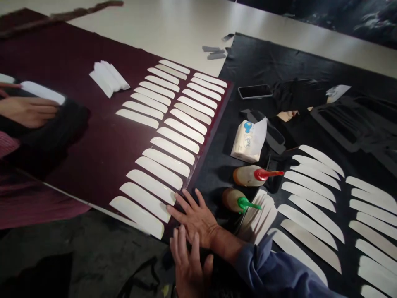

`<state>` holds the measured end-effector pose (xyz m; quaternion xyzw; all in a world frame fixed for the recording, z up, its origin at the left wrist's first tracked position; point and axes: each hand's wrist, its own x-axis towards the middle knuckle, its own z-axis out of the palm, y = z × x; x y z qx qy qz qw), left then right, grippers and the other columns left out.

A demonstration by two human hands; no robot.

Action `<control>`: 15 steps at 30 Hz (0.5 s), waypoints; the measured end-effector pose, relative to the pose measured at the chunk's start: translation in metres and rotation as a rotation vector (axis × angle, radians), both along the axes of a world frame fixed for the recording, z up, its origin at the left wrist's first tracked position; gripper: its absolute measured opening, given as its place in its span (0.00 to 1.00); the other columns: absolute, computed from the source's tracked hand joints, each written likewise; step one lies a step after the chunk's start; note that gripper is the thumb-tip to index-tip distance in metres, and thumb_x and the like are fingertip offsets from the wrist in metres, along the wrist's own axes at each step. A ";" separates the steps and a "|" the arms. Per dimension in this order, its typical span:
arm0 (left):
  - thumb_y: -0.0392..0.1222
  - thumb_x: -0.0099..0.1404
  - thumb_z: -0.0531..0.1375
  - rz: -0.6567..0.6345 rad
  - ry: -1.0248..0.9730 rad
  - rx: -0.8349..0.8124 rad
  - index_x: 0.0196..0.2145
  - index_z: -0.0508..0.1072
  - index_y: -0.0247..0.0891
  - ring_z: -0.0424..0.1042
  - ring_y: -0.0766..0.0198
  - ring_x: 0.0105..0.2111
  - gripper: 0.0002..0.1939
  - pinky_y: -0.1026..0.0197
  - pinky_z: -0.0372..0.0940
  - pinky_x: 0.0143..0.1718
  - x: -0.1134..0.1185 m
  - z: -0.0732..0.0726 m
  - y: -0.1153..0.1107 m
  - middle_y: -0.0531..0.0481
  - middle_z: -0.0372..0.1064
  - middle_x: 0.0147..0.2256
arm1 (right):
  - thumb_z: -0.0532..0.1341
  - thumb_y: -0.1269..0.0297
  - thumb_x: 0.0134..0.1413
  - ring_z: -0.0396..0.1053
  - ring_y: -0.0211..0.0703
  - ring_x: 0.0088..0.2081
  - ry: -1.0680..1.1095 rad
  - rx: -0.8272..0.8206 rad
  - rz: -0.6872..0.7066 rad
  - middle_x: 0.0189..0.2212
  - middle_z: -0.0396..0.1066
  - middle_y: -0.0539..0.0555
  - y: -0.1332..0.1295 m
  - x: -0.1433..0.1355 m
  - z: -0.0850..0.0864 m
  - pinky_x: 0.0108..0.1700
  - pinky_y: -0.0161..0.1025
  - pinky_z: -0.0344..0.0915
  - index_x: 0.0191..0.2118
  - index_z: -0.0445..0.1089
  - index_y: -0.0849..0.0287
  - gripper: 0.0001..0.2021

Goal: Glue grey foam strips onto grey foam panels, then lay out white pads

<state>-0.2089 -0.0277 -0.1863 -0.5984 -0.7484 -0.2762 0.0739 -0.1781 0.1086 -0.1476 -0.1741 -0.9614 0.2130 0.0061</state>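
Note:
My right hand comes in from the right in a blue sleeve. Its fingers are spread, holding nothing, with the tips at the right ends of the near white curved strips; contact is hard to tell. Just below it, close to the table's front edge, my left hand is open with its fingers stretched out. The strips lie in two slanting rows on a dark maroon sheet. Beside my right wrist are a stack of similar white strips, a green-tipped squeeze bottle and a red-tipped squeeze bottle.
More white strips lie on the black cloth at right. A tissue pack and a phone are farther back. On the left, a co-worker's hand is near a white strip; a white bundle lies beyond.

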 end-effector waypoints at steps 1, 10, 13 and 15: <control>0.48 0.64 0.49 0.012 0.010 -0.021 0.62 0.44 0.32 0.36 0.40 0.62 0.32 0.35 0.44 0.56 0.001 -0.001 0.003 0.32 0.33 0.63 | 0.47 0.55 0.61 0.35 0.58 0.64 0.002 0.007 0.007 0.65 0.39 0.57 0.000 0.000 -0.003 0.60 0.63 0.36 0.63 0.43 0.48 0.26; 0.46 0.64 0.49 0.021 0.035 -0.108 0.63 0.37 0.33 0.31 0.37 0.62 0.35 0.29 0.40 0.54 0.006 0.001 0.008 0.31 0.23 0.64 | 0.49 0.63 0.60 0.38 0.54 0.64 0.224 -0.024 -0.093 0.62 0.46 0.61 0.000 0.002 -0.016 0.60 0.59 0.42 0.62 0.48 0.55 0.25; 0.44 0.63 0.50 0.048 0.033 -0.158 0.62 0.37 0.32 0.33 0.38 0.62 0.35 0.30 0.45 0.54 0.008 0.005 0.009 0.30 0.25 0.64 | 0.43 0.67 0.61 0.49 0.46 0.60 0.487 -0.184 -0.399 0.57 0.54 0.64 0.010 0.007 -0.013 0.59 0.51 0.52 0.61 0.48 0.61 0.23; 0.44 0.63 0.51 0.075 0.061 -0.204 0.62 0.40 0.32 0.36 0.40 0.62 0.34 0.32 0.47 0.54 0.009 0.008 0.012 0.30 0.30 0.64 | 0.41 0.67 0.62 0.58 0.43 0.54 0.637 -0.298 -0.599 0.51 0.60 0.63 0.017 0.012 -0.007 0.56 0.48 0.58 0.60 0.50 0.61 0.21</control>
